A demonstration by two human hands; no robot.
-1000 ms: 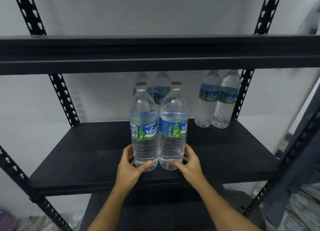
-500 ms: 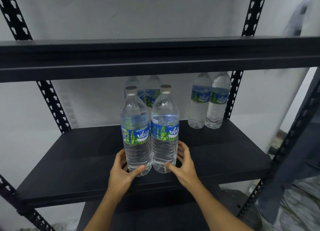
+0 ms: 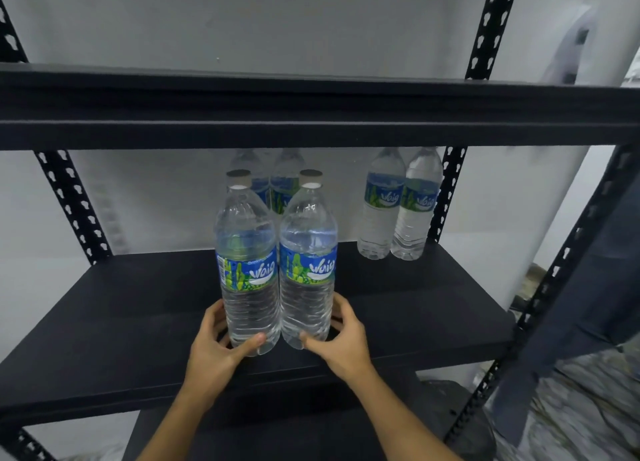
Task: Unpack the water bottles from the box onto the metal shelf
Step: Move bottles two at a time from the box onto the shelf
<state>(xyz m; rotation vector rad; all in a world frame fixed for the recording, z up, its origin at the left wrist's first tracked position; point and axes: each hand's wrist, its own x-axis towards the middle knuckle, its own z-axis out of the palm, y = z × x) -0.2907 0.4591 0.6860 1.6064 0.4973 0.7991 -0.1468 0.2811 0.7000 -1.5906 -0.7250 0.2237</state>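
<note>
Two clear water bottles with blue-green labels stand side by side near the front of the black metal shelf (image 3: pixel 138 322). My left hand (image 3: pixel 214 346) grips the base of the left bottle (image 3: pixel 247 252). My right hand (image 3: pixel 341 343) grips the base of the right bottle (image 3: pixel 308 252). Behind them a second pair of bottles (image 3: pixel 277 190) stands at the back, mostly hidden. Another pair of bottles (image 3: pixel 398 211) stands at the back right by the upright. The box is out of view.
An upper shelf board (image 3: pixel 311 114) crosses the view just above the bottle caps. Perforated black uprights (image 3: pixel 74 207) frame the shelf left and right. A lower shelf (image 3: pixel 277 436) lies beneath my arms. A dark diagonal post (image 3: pixel 571 287) stands at right.
The view has shifted a little, so the shelf and bottles sit further left in the frame. Both hands stay at the bases of the front two bottles.
</note>
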